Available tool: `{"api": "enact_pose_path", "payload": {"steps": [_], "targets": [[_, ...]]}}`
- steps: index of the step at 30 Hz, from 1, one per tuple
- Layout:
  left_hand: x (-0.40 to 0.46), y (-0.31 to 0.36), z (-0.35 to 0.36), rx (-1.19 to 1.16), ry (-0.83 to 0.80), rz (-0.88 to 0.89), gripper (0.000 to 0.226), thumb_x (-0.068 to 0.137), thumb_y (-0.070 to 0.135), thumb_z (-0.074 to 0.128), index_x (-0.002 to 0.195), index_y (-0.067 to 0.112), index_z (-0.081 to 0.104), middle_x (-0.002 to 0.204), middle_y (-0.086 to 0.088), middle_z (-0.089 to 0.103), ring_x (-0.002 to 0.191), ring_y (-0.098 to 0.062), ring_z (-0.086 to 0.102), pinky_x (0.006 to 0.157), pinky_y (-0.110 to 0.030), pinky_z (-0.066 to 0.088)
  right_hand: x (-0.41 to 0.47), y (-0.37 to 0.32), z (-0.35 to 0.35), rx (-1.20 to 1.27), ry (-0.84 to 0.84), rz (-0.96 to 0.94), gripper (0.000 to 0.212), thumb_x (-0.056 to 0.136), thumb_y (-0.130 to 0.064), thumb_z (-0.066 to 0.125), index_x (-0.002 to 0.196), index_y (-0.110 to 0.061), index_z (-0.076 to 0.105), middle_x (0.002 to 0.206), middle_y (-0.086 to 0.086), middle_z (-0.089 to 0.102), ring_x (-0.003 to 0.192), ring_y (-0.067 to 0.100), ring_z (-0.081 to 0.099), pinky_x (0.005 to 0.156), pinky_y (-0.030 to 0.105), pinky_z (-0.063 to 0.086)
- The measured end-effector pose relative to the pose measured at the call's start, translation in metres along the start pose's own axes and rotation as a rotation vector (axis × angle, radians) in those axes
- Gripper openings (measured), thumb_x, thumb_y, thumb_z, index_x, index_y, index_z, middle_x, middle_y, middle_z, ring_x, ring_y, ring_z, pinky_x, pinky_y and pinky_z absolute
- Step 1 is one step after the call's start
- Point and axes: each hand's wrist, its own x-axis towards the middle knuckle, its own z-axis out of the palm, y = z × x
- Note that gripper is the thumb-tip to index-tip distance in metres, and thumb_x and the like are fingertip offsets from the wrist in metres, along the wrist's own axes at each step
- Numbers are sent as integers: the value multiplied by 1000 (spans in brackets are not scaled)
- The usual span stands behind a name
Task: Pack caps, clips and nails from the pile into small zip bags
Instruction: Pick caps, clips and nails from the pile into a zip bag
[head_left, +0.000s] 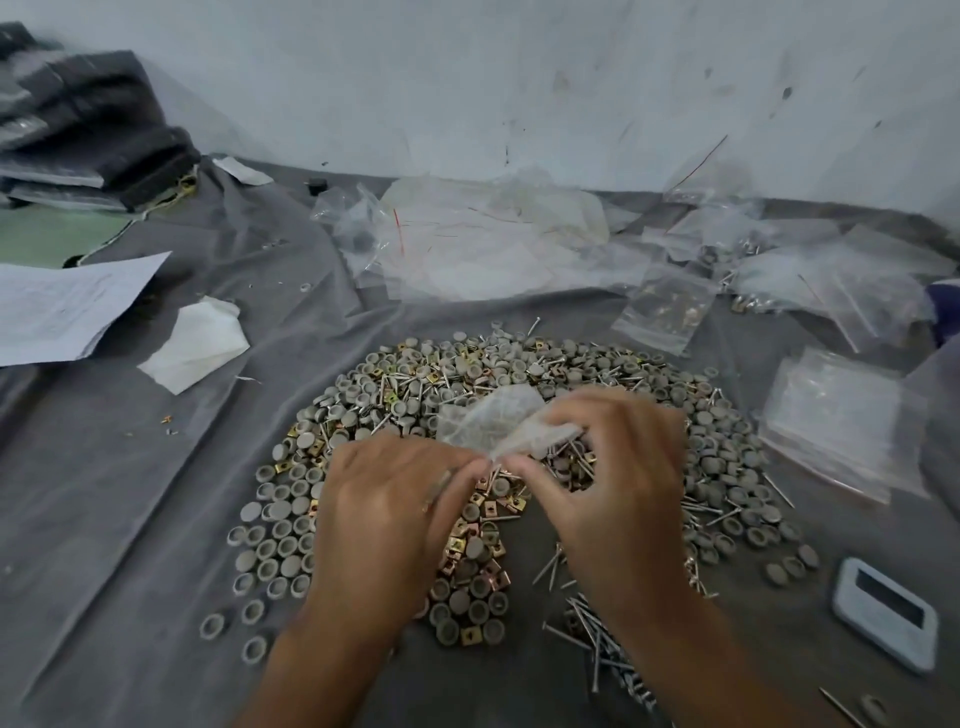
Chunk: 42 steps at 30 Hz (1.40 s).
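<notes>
Two hands hold a small clear bag (493, 423) above the pile (519, 467) of caps, clips and nails on grey cloth (130, 493); left hand (395, 514) and right hand (608, 467) each pinch its near edge between thumb and fingers; spare bags (841, 421) lie right.

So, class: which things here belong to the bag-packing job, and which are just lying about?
Belongs to the job:
- small zip bag, pinched by left hand and right hand
- pile of caps, clips and nails
- stack of empty bags

Just lying about:
- paper sheet
- white tissue
- folded dark cloth
- grey gadget
</notes>
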Motion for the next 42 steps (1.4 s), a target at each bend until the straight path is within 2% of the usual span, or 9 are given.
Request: {"api": "enact_pose_path", "payload": {"steps": [2,5,11,18,21,29,34,39,42], "targets": [[1,9,-4,-20,-3,-158,25,96,43,56,96,26,75,87,15,71,77,-3,60,79,-25,35,-5,-9,-1,144,62,261,38,74,-48,79,91,-24,55,91,-8,53,83,10,45,82,10,33],[-4,25,-5,-140,-17,-280,20,97,40,57,101,29,73,89,19,70,79,3,61,77,-23,44,-10,-21,4,521,-217,574,41,74,-66,71,86,-30,54,81,-11,59,69,8,52,64,14,43],[-12,37,-9,-224,-26,-341,14,95,23,64,101,33,71,86,27,68,80,9,63,66,-5,43,-12,-27,11,779,-377,603,11,96,-37,64,91,-29,67,88,-7,73,83,8,68,74,31,50],[-10,33,-18,-74,-54,-392,26,87,43,65,102,45,44,77,19,57,70,1,58,58,-28,49,-18,-38,13,718,-413,508,12,98,-32,55,99,-29,67,88,-8,73,79,15,70,70,37,57],[-5,34,-25,2,-27,-352,15,93,55,51,92,44,41,67,22,53,64,4,53,56,-35,47,-18,-40,16,648,-447,452,15,102,-30,53,93,-27,64,78,-4,69,58,10,61,52,33,51],[-5,17,-21,67,218,-216,23,79,-6,61,86,15,59,101,5,48,92,-19,47,81,-18,30,-20,-24,20,471,-569,487,22,100,-31,56,78,-25,55,68,1,64,48,1,46,42,22,36],[-14,7,2,135,129,-124,21,76,-2,63,79,18,67,110,-2,65,99,-27,55,84,-32,30,-5,9,18,363,-719,482,13,98,-47,53,99,-36,60,80,-14,65,57,-3,59,47,12,43],[-14,-11,16,108,74,-155,23,85,-1,60,92,15,75,115,-5,67,105,-29,60,88,-34,42,24,69,24,-166,-556,444,23,100,-37,56,121,-30,60,123,-6,58,120,17,48,86,27,34],[-15,-17,24,57,58,-178,28,82,-3,60,96,16,75,121,-6,63,107,-23,57,77,-30,47,28,81,31,-187,-580,422,14,98,-35,59,109,-29,66,113,-6,61,116,19,48,84,30,34]]}}
